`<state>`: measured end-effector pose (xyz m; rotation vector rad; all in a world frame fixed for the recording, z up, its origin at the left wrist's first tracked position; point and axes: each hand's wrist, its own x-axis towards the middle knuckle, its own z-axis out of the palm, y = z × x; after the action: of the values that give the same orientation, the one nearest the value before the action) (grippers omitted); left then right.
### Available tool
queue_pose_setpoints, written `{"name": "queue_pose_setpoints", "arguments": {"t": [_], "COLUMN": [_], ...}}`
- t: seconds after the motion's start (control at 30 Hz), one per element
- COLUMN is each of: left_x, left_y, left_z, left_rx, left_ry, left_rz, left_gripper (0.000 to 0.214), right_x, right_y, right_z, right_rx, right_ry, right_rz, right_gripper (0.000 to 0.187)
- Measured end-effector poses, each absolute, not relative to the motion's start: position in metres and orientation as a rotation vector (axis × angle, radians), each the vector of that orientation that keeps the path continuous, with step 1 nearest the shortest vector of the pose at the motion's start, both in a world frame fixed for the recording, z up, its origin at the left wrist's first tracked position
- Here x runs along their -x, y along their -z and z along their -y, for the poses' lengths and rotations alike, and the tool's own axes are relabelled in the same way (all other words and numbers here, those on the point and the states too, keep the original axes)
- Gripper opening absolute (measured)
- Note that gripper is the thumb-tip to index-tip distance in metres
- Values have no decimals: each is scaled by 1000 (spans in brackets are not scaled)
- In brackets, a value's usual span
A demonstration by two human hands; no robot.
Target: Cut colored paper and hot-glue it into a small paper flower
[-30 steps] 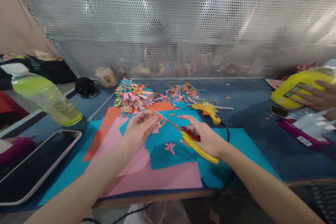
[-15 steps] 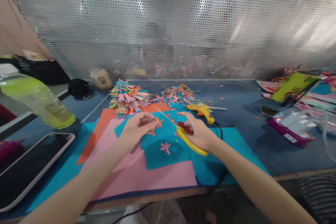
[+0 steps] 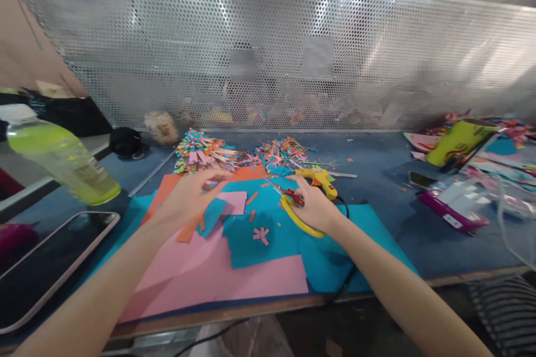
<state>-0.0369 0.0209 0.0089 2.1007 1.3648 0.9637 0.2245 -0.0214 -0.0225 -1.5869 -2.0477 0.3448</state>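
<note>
My right hand (image 3: 312, 203) grips a pair of scissors (image 3: 299, 220) with yellow and red handles, its blades pointing away to the upper left. My left hand (image 3: 195, 189) hovers over the left side of the paper, fingers curled and thumb drawn in; anything between the fingertips is hidden. Below it lie a small teal paper piece (image 3: 213, 216), an orange piece (image 3: 184, 234) and a pink piece (image 3: 234, 202). A pink star-like paper cutout (image 3: 261, 235) rests on a teal sheet (image 3: 247, 251). Little orange strips (image 3: 252, 198) are scattered nearby.
A fringed paper decoration (image 3: 205, 150) and paper scraps (image 3: 280, 153) lie behind. The yellow glue gun (image 3: 318, 178) is beside my right hand, its cord trailing down. At left are a phone (image 3: 54, 268) and a bottle (image 3: 62, 156); a perforated metal panel (image 3: 272, 22) stands behind.
My left hand has moved left and back from the middle, uncovering small paper pieces and orange strips. The orange cutout at its fingertips is no longer visible. My right hand still holds the scissors.
</note>
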Motion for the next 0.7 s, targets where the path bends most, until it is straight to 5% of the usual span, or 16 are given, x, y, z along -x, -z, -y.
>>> {"name": "queue_pose_setpoints", "arguments": {"t": [0.2, 0.7], "left_x": [73, 86], "left_y": [5, 35], "left_z": [-40, -47], "left_rx": [-2405, -2400], "left_ry": [-408, -340], "left_rz": [-1446, -1678], "left_gripper": [43, 37], "right_x": [-223, -222], "right_y": [24, 28], "right_z": [20, 18], "right_rx": [1593, 1595], "right_ry": [-389, -436], "right_rz": [2068, 2073], "right_gripper": [54, 55]}}
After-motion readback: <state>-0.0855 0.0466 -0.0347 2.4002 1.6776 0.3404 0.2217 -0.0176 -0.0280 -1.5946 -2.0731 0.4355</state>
